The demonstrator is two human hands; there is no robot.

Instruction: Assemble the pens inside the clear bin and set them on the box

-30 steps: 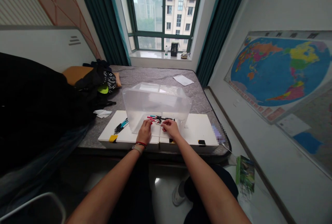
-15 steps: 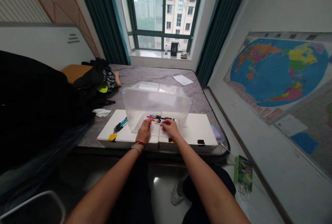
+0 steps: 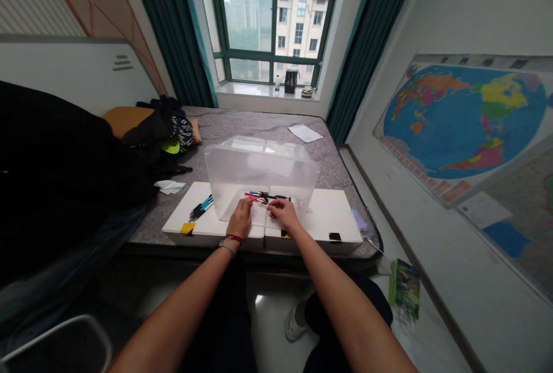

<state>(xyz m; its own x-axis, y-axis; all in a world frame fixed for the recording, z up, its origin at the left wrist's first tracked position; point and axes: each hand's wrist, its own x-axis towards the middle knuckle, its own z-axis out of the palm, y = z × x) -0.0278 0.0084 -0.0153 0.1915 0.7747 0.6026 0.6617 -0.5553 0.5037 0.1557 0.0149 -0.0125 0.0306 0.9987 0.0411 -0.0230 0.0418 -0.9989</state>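
My left hand (image 3: 240, 221) and my right hand (image 3: 283, 215) rest close together on a white board (image 3: 328, 217), fingers curled around a small bundle of coloured pens (image 3: 263, 196) that sticks out between them. The pens lie right in front of a clear plastic bin (image 3: 259, 174) standing on the board. A second group of pens (image 3: 200, 209) lies loose on the board to the left of the bin, apart from both hands.
The board lies on a grey mattress (image 3: 259, 128) below a window. Dark clothing and bags (image 3: 159, 136) are heaped at the left, with crumpled tissue (image 3: 169, 187) beside them. A paper sheet (image 3: 305, 133) lies further back. A world map (image 3: 466, 119) covers the right wall.
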